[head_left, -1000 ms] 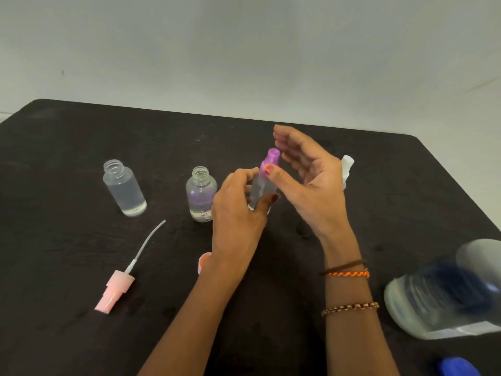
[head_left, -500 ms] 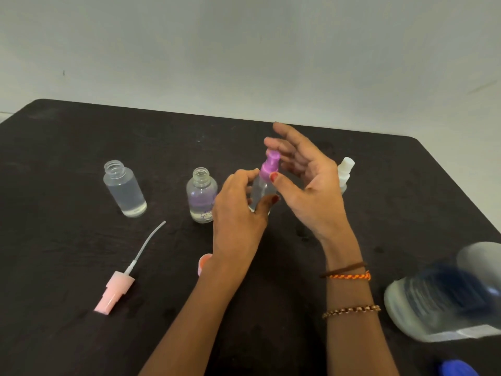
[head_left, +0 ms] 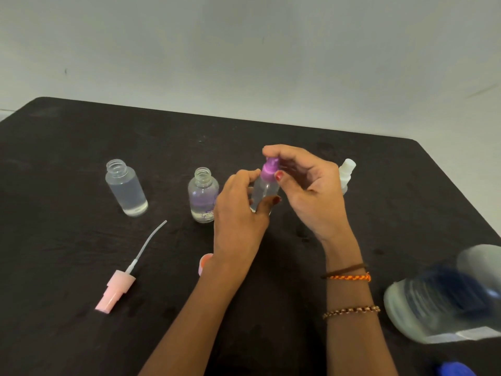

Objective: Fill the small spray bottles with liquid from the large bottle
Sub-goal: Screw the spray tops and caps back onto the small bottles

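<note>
My left hand (head_left: 238, 210) grips the clear body of a small spray bottle (head_left: 264, 189) standing mid-table. My right hand (head_left: 306, 188) curls over its purple spray head (head_left: 269, 169), thumb and fingers pinching it. To the left stand two uncapped small bottles holding clear liquid: a plain one (head_left: 126, 187) and one with a purple print (head_left: 203, 195). A pink spray head with its dip tube (head_left: 119, 283) lies on the table at front left. The large bottle (head_left: 444, 297) lies blurred at the right edge.
A white spray head (head_left: 347, 170) shows behind my right hand. A pink cap (head_left: 204, 263) peeks out under my left wrist. A blue cap (head_left: 455, 369) sits at the bottom right corner. The black table (head_left: 67, 145) ends near a pale wall.
My right hand's fingers, spread open a second ago, have closed down over the purple spray head. My left hand stays on the bottle's body.
</note>
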